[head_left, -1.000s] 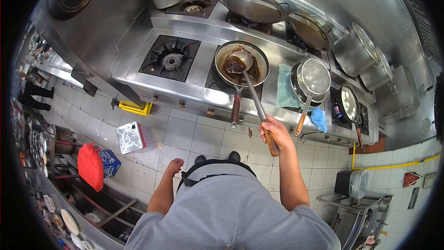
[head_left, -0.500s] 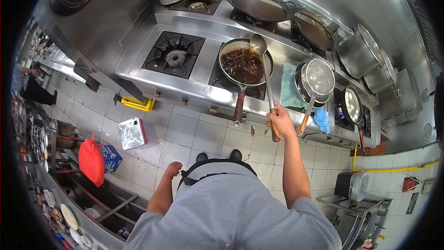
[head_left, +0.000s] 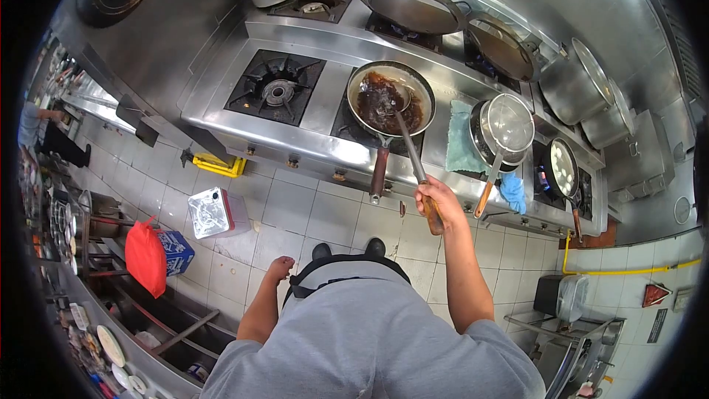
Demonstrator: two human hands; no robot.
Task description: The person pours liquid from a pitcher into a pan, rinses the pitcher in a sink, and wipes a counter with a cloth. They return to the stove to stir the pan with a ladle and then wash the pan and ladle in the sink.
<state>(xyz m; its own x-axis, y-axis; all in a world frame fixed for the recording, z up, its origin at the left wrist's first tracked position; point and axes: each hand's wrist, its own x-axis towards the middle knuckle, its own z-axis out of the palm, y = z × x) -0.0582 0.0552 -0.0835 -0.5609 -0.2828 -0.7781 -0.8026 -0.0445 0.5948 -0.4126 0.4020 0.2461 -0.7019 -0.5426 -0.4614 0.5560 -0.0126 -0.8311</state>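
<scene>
My right hand (head_left: 441, 203) is wrapped round the wooden handle of a long metal ladle (head_left: 415, 155). The ladle's bowl is partly sunk in dark brown sauce (head_left: 380, 96) inside a frying pan (head_left: 417, 81). The pan rests on a burner of the stove, its dark red handle pointing towards me. My left hand (head_left: 280, 268) hangs beside my waist with its fingers curled; whether anything is in them is too small to tell.
Right of the pan are a green cloth (head_left: 459, 140), a strainer (head_left: 511, 124) over stacked pans, a blue cloth (head_left: 512, 192) and a pan with white pieces (head_left: 563, 168). A bare burner (head_left: 278, 92) lies left. A person (head_left: 55, 133) stands far left.
The ladle's bowl has gone from the pan's upper rim down into the sauce. My right hand has shifted slightly left, and the sauce has spread differently.
</scene>
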